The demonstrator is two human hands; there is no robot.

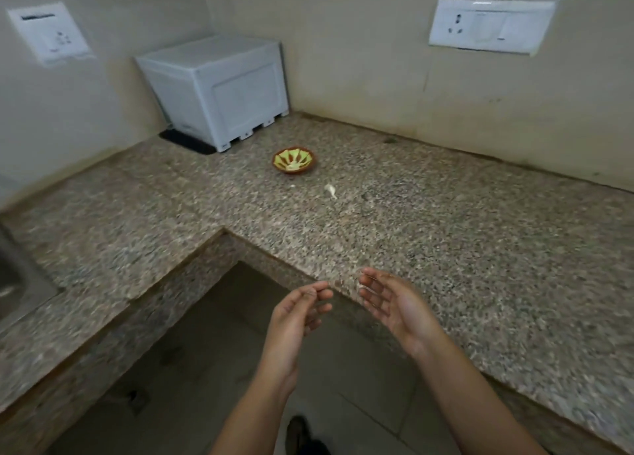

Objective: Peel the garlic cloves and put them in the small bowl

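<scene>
A small brown bowl with a green and yellow inside (294,160) stands on the granite counter (446,235), far from me. Something pale lies in its bottom. A whitish piece of garlic (330,191) lies on the counter just right of and nearer than the bowl, and a tiny pale scrap (292,186) lies to its left. My left hand (297,314) and my right hand (391,303) hover at the counter's front edge, palms turned toward each other, fingers relaxed. Neither hand holds anything that I can see.
A white box-like appliance (219,87) stands in the back corner. A steel sink (17,283) sits at the far left. Wall sockets (490,25) are above the counter. The counter is L-shaped with floor (219,369) below my arms.
</scene>
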